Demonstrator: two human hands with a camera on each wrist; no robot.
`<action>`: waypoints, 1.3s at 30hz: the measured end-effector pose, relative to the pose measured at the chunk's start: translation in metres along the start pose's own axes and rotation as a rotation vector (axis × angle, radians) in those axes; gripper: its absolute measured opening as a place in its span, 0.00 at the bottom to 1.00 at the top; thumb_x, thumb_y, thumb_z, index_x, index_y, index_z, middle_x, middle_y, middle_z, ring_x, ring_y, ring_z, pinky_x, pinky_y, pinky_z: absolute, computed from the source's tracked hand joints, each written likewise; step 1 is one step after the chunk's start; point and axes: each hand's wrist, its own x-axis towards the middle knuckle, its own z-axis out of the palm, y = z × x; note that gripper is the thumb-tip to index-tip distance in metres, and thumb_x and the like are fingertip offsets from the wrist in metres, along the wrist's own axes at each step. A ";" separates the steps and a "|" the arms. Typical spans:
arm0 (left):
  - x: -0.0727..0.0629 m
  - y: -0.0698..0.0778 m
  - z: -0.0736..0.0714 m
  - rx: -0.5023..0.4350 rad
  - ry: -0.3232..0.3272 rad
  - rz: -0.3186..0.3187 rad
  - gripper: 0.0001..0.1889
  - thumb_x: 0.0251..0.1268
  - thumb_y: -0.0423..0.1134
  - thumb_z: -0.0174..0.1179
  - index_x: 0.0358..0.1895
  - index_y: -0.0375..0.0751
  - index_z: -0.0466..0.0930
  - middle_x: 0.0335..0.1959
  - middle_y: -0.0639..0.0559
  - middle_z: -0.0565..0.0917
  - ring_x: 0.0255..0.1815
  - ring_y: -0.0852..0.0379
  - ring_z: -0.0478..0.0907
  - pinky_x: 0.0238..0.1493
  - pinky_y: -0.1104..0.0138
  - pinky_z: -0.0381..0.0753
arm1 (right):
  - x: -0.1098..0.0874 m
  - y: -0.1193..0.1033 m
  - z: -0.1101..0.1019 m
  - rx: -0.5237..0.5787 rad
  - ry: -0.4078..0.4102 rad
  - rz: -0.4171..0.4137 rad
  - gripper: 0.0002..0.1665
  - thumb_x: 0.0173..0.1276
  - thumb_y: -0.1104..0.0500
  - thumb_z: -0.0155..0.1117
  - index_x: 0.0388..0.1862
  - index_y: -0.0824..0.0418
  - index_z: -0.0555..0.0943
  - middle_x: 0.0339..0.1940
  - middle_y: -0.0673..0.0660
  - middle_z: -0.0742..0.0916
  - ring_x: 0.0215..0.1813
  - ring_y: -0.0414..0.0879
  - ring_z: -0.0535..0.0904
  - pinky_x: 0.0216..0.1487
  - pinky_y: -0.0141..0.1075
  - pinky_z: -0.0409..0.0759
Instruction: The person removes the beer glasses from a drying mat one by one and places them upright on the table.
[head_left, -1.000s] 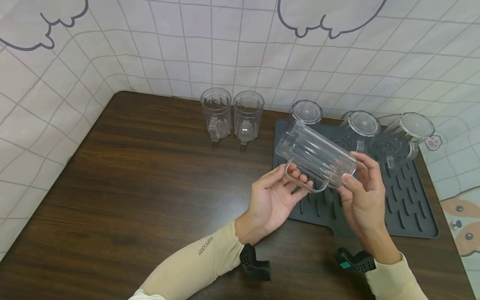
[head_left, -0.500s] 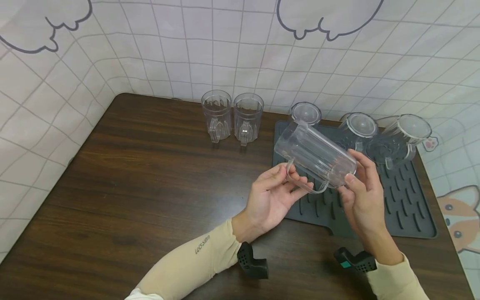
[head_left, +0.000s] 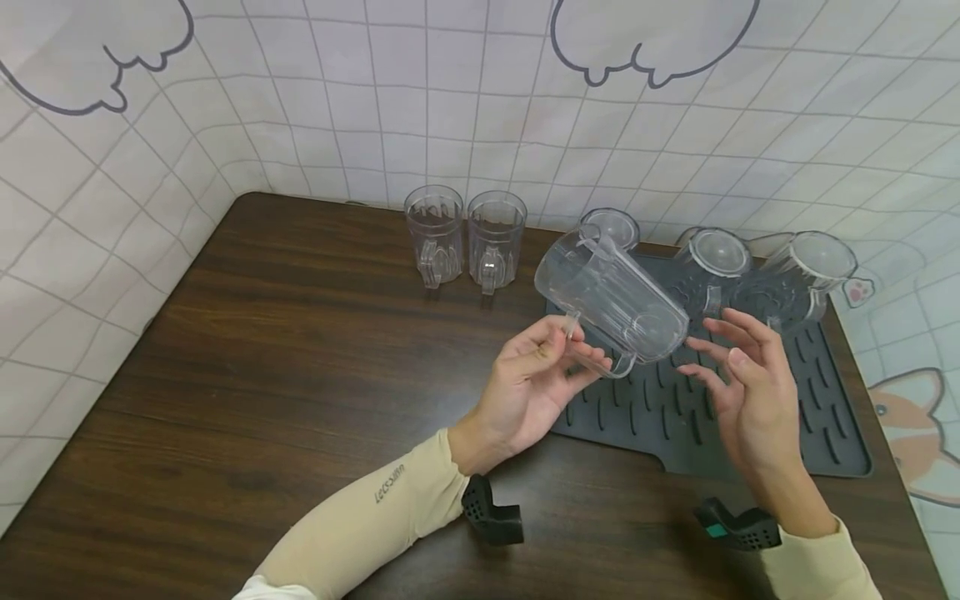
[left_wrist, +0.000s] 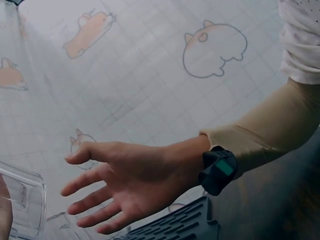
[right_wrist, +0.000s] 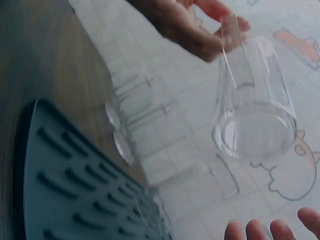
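In the head view my left hand [head_left: 536,379] grips the handle of a clear plastic mug [head_left: 611,292]. The mug is held tilted over the drying mat [head_left: 622,421], its mouth to the upper left and its base to the lower right. Beside the base, my right hand [head_left: 757,392] has its fingers spread, apart from the mug. The left wrist view shows that same right hand [left_wrist: 130,187] with nothing in it, and part of the mug [left_wrist: 30,200] at the left edge. From the right wrist, the mug's round base [right_wrist: 257,131] faces the camera.
Two clear mugs [head_left: 497,237] stand upright at the table's back edge. On the mat's far side, three more clear mugs [head_left: 720,254] rest upside down. A tiled-pattern cloth [head_left: 360,92] hangs behind the dark wooden table [head_left: 247,367].
My right hand has let go of the mug's base and moved right, its fingers opening. The mug, in my left hand, has shifted slightly left and turned its base more toward me.
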 end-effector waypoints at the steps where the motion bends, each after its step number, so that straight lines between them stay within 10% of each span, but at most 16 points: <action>1: 0.000 0.001 0.000 0.008 0.003 0.002 0.08 0.76 0.48 0.58 0.44 0.49 0.79 0.38 0.63 0.91 0.46 0.61 0.86 0.64 0.63 0.81 | 0.000 0.000 -0.004 -0.012 0.002 -0.006 0.26 0.80 0.71 0.43 0.74 0.64 0.65 0.65 0.61 0.74 0.59 0.51 0.79 0.48 0.34 0.88; 18: -0.006 0.018 -0.007 0.137 0.021 0.011 0.11 0.72 0.52 0.62 0.44 0.49 0.79 0.42 0.58 0.83 0.46 0.63 0.87 0.64 0.64 0.82 | -0.009 -0.008 -0.062 -0.218 0.160 -0.010 0.26 0.80 0.71 0.51 0.74 0.65 0.67 0.62 0.58 0.77 0.56 0.43 0.84 0.46 0.26 0.87; 26: -0.011 0.032 -0.014 0.210 -0.015 0.030 0.08 0.74 0.47 0.61 0.45 0.48 0.80 0.42 0.58 0.83 0.46 0.62 0.87 0.62 0.66 0.84 | -0.018 -0.013 -0.095 -0.982 0.134 0.079 0.35 0.83 0.56 0.53 0.84 0.43 0.57 0.75 0.42 0.74 0.60 0.15 0.74 0.52 0.08 0.68; 31: -0.017 0.043 -0.019 0.279 -0.033 0.012 0.10 0.73 0.49 0.62 0.44 0.48 0.80 0.44 0.56 0.79 0.47 0.62 0.86 0.64 0.66 0.83 | -0.023 -0.010 -0.107 -1.117 0.113 0.098 0.39 0.83 0.53 0.53 0.85 0.39 0.50 0.85 0.55 0.64 0.76 0.21 0.62 0.65 0.07 0.56; 34: -0.021 0.049 -0.020 0.331 -0.050 0.005 0.11 0.72 0.50 0.62 0.45 0.48 0.80 0.45 0.56 0.79 0.48 0.63 0.86 0.67 0.66 0.82 | -0.026 -0.009 -0.112 -1.191 0.094 0.103 0.40 0.82 0.53 0.53 0.86 0.46 0.49 0.83 0.67 0.64 0.84 0.51 0.64 0.82 0.35 0.66; 39: -0.026 0.059 -0.021 0.402 -0.082 0.006 0.10 0.73 0.50 0.62 0.46 0.49 0.80 0.45 0.57 0.81 0.49 0.64 0.85 0.68 0.67 0.81 | -0.029 -0.007 -0.123 -1.338 0.033 0.147 0.43 0.82 0.48 0.52 0.86 0.58 0.47 0.83 0.76 0.59 0.79 0.81 0.57 0.73 0.77 0.55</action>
